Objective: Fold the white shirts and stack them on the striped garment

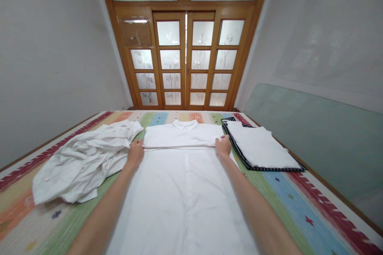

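A white collared shirt (184, 137) lies flat on the bed cover, its collar at the far end. A straight folded edge crosses it between my hands. White cloth with a placket down its middle (188, 191) stretches from that edge towards me; I cannot tell whether it is all one garment. At the left end of the fold, my left hand (136, 151) is closed on the shirt's edge. My right hand (223, 146) pinches the opposite end, thumb and fingers together. Both forearms reach out over the cloth.
A crumpled white garment (86, 159) lies left of the shirt. To the right, a folded white garment (263, 145) rests on black striped cloth (243, 158). Underneath is a striped bed cover (299, 207). A pale green board (314, 127) stands along the right side; wooden glazed doors (186, 2) are beyond.
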